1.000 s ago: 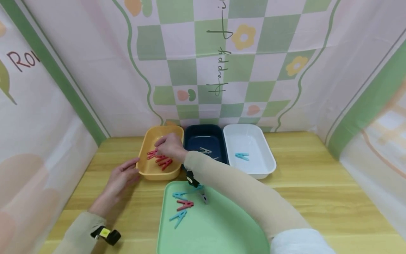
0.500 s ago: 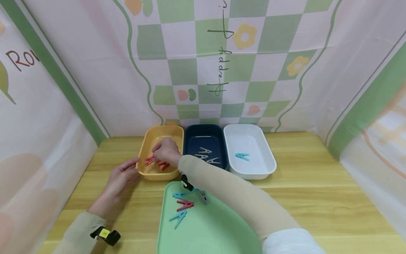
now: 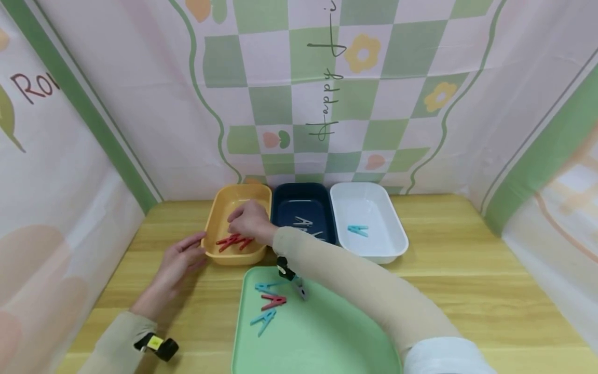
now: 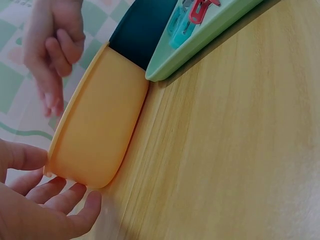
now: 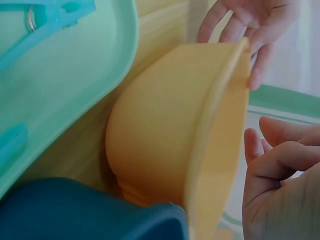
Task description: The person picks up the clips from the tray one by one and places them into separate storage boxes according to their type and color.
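Note:
My left hand (image 3: 179, 259) grips the near left corner of a yellow box (image 3: 238, 195), thumb at the rim and fingers against the outer wall in the left wrist view. Above the inside of that box is my right hand (image 3: 252, 221), its fingers loosely bent; both wrist views show nothing held in it. Red clothespins (image 3: 229, 241) lie in the box just below the right hand, partly covered by it. On a green tray (image 3: 317, 332) in front lie blue clothespins (image 3: 263, 321), a red clothespin (image 3: 273, 301) and a grey clothespin (image 3: 301, 290).
Side by side with the yellow box stand a navy box (image 3: 299, 189) with grey clothespins (image 3: 303, 222) and a white box (image 3: 369, 200) with one light blue clothespin (image 3: 357, 230). A patterned cloth (image 3: 317, 104) hangs behind them. The right forearm crosses over the tray.
My right hand shifts a little left, then back right and slightly up within the yellow box. The red clothespins under it lie differently. My left hand stays at the corner.

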Motion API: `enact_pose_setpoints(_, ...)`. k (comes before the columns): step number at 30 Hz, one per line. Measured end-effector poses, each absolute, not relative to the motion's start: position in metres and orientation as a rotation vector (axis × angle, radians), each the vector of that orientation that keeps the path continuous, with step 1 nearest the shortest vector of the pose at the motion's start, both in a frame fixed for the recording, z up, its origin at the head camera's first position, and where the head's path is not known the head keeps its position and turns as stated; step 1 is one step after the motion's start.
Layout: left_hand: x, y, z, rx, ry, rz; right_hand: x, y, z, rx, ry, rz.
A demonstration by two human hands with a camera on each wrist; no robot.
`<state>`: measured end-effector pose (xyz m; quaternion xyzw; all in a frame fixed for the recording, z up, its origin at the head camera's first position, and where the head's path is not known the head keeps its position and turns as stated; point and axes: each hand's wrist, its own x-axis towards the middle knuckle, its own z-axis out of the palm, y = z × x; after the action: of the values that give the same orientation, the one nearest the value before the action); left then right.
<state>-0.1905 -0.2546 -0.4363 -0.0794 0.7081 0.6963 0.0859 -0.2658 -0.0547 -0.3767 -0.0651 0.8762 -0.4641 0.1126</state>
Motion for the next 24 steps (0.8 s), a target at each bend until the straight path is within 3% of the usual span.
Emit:
enact_pose_setpoints(10, -0.189, -0.253, -0.435, -0.221, 2.096, 2.089, -0.229, -0.021, -0.358, -0.464, 2.452, -1.477)
enact_pose_setpoints(24, -0.188, -0.252, -0.434, -0.242, 2.095, 2.088, -0.172, 0.051, -0.361, -0.592, 2.417, -1.448)
